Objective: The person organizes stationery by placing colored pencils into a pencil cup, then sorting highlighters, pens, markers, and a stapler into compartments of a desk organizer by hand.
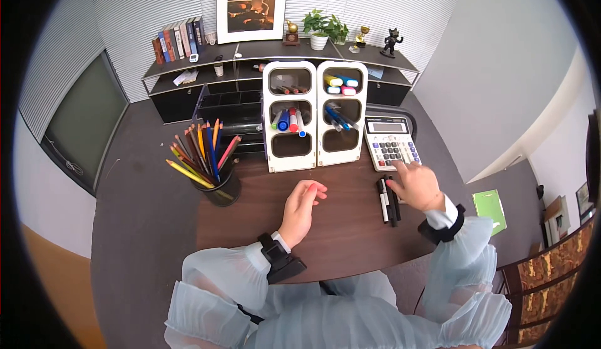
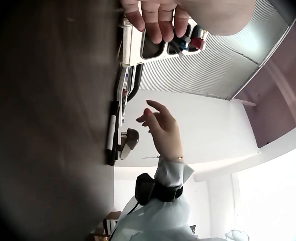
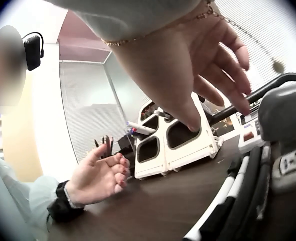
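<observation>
My left hand (image 1: 298, 213) is held over the front middle of the desk, its fingers loosely bent with nothing in them. My right hand (image 1: 416, 187) is above several black and white pens (image 1: 384, 200), near the front edge of the calculator (image 1: 392, 143). In the right wrist view its fingers hang relaxed and bare, above the desk. Beside the pens lies a grey and black object (image 3: 288, 118), partly hidden under the right hand in the head view. Facing me is a white two-column pen organizer (image 1: 316, 117) holding markers (image 1: 289, 121), highlighters (image 1: 341, 85) and blue pens (image 1: 337, 117).
A black mesh cup (image 1: 224, 192) full of colored pencils (image 1: 203, 148) stands left of the organizer. Dark trays (image 1: 231, 120) are behind it. Off the desk's right side is a green booklet (image 1: 489, 211). A low cabinet (image 1: 250, 51) with books and a plant lines the far wall.
</observation>
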Demonstrator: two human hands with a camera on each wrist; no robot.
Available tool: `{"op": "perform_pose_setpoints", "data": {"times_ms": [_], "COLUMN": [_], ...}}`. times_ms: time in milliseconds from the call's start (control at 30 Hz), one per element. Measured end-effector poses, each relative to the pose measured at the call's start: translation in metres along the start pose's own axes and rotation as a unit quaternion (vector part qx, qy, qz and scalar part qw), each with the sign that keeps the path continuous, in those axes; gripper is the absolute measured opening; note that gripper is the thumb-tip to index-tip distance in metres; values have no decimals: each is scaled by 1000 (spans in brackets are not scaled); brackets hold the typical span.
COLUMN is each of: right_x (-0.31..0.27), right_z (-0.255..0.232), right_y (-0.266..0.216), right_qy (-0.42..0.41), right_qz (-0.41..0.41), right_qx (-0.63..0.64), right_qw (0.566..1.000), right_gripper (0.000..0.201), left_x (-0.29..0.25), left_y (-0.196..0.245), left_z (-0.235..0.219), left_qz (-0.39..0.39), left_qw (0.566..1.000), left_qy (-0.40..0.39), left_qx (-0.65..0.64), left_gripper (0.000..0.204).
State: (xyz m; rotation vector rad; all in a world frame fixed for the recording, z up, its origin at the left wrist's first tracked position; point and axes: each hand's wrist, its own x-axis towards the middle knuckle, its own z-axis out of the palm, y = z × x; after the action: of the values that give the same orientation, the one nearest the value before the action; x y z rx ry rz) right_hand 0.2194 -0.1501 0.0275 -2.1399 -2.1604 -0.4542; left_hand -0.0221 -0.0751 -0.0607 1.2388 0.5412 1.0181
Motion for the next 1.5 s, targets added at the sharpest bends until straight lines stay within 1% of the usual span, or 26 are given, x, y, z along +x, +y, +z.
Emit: {"op": "perform_pose_setpoints", "data": {"times_ms": [33, 67, 133, 167, 333, 400, 467, 533, 567, 600, 667, 733, 767, 833, 867, 933, 967, 1000, 1067, 1133, 1200, 1267, 1333, 1400, 1433, 1500], "right_x": [5, 5, 10, 14, 11, 4, 1, 2, 4, 7, 14, 22, 25, 31, 36, 50, 60, 66, 80, 93, 102, 110, 119, 126, 127, 127], "right_z": [9, 13, 14, 17, 34, 47, 45, 42, 36, 31, 22, 12, 13, 8, 9, 9, 4, 1, 12, 20, 24, 27, 34, 43, 43, 44], "right_y": [8, 7, -4, -8, -33, -45, -58, -68, -73, -78, -86, -90, -92, -100, -105, -112, -114, -117, -123, -125, -128, -130, -130, -130, -129, -131], "right_qy": [-39, -41, -181, -264, -277, -174, -192, -175, -206, -204, -130, -76, -46, 13, 13, 101, 120, 91, 105, 120, 134, 126, 148, 135, 149, 151], "right_qz": [-22, -21, -20, -11, -22, -90, -97, -155, -159, -162, -175, -156, -169, -175, -177, -289, -368, -407, -455, -481, -506, -518, -527, -511, -504, -505], "right_qx": [-36, -37, -78, -85, -38, -12, 12, 162, 200, 199, 377, 482, 527, 608, 609, 523, 450, 417, 356, 342, 325, 292, 284, 232, 229, 229], "right_qw": [998, 998, 980, 961, 960, 981, 977, 959, 945, 945, 900, 859, 832, 775, 773, 795, 805, 808, 809, 799, 788, 794, 787, 817, 819, 819], "right_gripper": [45, 45, 62, 73, 66, 65, 62, 60, 52, 52, 45, 38, 37, 33, 33, 33, 38, 42, 42, 42, 42, 35, 32, 42, 30, 30], "left_x": [0, -1, 0, 0, 0, 0, 0, 0, 0, 0, 1, 1, 1, 1, 2, 5, 5, 6, 7, 10, 11, 9, 11, 12, 12, 15], "left_y": [1, 1, -1, -1, -3, -3, -3, -5, -7, -9, -7, -3, -3, -5, -9, -16, -18, -17, -19, -30, -33, -30, -31, -31, -31, -33], "left_z": [1, 1, 1, 1, 0, 0, 0, 1, 2, 3, 2, 1, 0, -2, -3, -3, -4, -5, -8, -10, -11, -9, -14, -14, -15, -17], "left_qz": [3, 1, 1, 2, 14, 12, 11, 8, 10, 18, 30, 26, 28, 82, 83, 69, 71, 62, 58, 55, 65, -1, 0, -34, -33, -14], "left_qw": [1000, 1000, 1000, 1000, 1000, 1000, 1000, 1000, 1000, 1000, 999, 999, 999, 996, 996, 993, 993, 991, 988, 985, 985, 980, 983, 976, 976, 976], "left_qy": [-2, -2, -8, -7, -19, -18, -18, -10, -8, 2, 14, 19, 21, 33, 34, 91, 92, 111, 131, 139, 146, 152, 132, 157, 158, 161], "left_qx": [-2, -4, -5, -8, 9, 13, 17, 10, 11, 13, 16, -23, -21, 7, 8, -39, -37, -51, -61, -91, -64, -127, -126, -144, -143, -144], "left_gripper": [22, 22, 22, 22, 24, 24, 25, 24, 24, 24, 25, 26, 26, 34, 34, 41, 41, 41, 42, 43, 42, 42, 40, 41, 41, 41]}}
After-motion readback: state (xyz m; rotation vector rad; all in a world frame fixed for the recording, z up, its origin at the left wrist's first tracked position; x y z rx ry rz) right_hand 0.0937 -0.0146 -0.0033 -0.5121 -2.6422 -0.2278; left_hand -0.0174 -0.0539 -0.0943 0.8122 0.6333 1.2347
